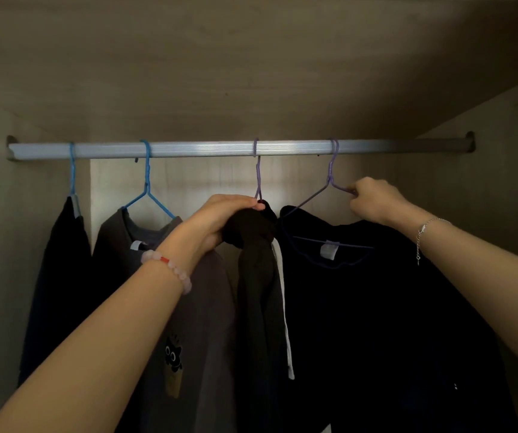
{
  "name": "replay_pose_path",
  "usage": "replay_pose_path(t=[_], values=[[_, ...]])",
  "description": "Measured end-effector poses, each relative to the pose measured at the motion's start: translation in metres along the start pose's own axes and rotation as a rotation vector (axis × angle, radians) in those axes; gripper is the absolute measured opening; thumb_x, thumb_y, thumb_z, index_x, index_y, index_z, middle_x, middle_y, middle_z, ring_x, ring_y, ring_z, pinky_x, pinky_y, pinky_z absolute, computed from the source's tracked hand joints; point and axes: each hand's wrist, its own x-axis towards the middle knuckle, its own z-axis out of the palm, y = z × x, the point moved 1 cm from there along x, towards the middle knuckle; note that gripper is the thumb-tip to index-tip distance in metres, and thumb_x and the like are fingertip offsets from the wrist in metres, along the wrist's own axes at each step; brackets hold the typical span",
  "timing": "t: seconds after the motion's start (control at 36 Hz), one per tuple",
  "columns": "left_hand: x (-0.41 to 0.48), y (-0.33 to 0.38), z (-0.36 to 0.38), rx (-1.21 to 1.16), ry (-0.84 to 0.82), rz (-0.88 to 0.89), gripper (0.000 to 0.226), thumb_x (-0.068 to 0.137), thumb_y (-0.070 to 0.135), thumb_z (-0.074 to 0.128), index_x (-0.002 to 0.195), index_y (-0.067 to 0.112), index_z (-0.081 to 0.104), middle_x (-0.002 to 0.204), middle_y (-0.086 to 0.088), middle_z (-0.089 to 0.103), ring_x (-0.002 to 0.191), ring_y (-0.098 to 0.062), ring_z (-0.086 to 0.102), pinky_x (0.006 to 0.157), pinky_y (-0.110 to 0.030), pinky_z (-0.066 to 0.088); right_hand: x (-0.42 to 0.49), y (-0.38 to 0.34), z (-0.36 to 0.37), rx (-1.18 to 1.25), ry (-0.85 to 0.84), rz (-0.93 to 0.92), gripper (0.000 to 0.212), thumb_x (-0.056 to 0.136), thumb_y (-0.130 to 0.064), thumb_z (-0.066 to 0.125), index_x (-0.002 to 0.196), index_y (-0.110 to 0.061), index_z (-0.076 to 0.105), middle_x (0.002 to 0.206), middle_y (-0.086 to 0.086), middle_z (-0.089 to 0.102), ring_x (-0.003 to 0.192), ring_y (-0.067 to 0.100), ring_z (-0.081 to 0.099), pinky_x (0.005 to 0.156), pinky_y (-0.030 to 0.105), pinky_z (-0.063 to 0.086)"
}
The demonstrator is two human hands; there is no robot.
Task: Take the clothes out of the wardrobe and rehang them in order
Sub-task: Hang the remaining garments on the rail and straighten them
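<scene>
A person's left hand, fingers curled over and closed around the bunched top of a dark garment on a purple hanger, reaches into a wardrobe while the right hand, at three o'clock from it, pinches the sloping shoulder wire of a second purple hanger carrying a black top. A bead bracelet circles the left wrist, a thin chain bracelet the right. Outward from the hands, at nine o'clock, hang a grey shirt printed with a small cartoon figure on a blue hanger, and, farthest left, a dark piece on another blue hanger. All four hooks sit on the silver rail at twelve o'clock. The count stands at four garments and four hangers, two blue and two purple. Whether these clothes await removal or are already rehung cannot be read here; with both hands gripping at hanger level, the job looks midway at best, the two right-hand pieces being the ones in work.
</scene>
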Motion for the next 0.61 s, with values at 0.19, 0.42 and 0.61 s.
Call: replay_pose_path(t=[0.19, 0.42, 0.61], values=[[-0.012, -0.009, -0.007, 0.230, 0.028, 0.106, 0.024, 0.094, 0.014, 0.051, 0.111, 0.009, 0.066, 0.104, -0.007, 0.067, 0.090, -0.012, 0.062, 0.066, -0.017, 0.054, -0.002, 0.008, 0.008, -0.076, 0.070, -0.009, 0.041, 0.082, -0.009, 0.044, 0.120, -0.009, 0.058, 0.111, 0.022, 0.063, 0.101, 0.041, 0.058, 0.070, 0.034, 0.043], [-0.035, -0.009, -0.029, 0.451, 0.076, 0.164, 0.028, 0.096, 0.010, 0.040, 0.116, 0.011, 0.061, 0.101, -0.004, 0.064, 0.080, -0.009, 0.061, 0.069, -0.020, 0.053, -0.016, -0.006, 0.009, -0.003, 0.167, 0.021, 0.037, 0.086, -0.010, 0.049, 0.121, -0.007, 0.060, 0.114, 0.024, 0.061, 0.104, 0.041, 0.057, 0.083, 0.041, 0.048], [-0.057, -0.008, -0.054, 0.733, 0.076, 0.104, 0.029, 0.094, 0.007, 0.039, 0.115, 0.011, 0.059, 0.093, -0.002, 0.064, 0.083, -0.018, 0.061, 0.066, -0.026, 0.049, -0.037, -0.043, 0.008, 0.312, 0.307, -0.008, 0.034, 0.088, -0.011, 0.048, 0.117, -0.017, 0.065, 0.123, 0.014, 0.062, 0.113, 0.037, 0.055, 0.093, 0.037, 0.044]])
